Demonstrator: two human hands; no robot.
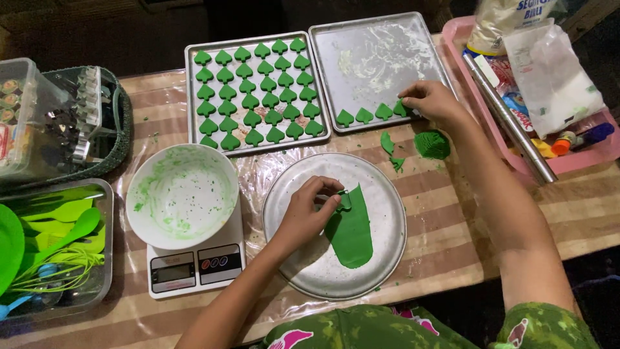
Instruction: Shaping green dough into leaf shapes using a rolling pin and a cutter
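Observation:
My left hand [309, 210] pinches a small metal cutter [342, 197] against the top edge of a flat green dough sheet [352, 231] lying on a round metal plate [290, 258]. My right hand [431, 100] reaches to the near right corner of a greased baking tray [371, 55] and touches a green spade-shaped dough piece [400, 108], the last in a short row [363, 116] along the tray's near edge. A second tray [194, 90] to the left is filled with several rows of the same green shapes [258, 94].
A green dough lump [431, 145] and scraps [389, 147] lie between tray and plate. A white bowl [182, 194] with green smears sits on a kitchen scale [194, 268]. A pink tray [581, 158] holds bags and a rolling pin [510, 119]. Containers of utensils [51, 252] stand left.

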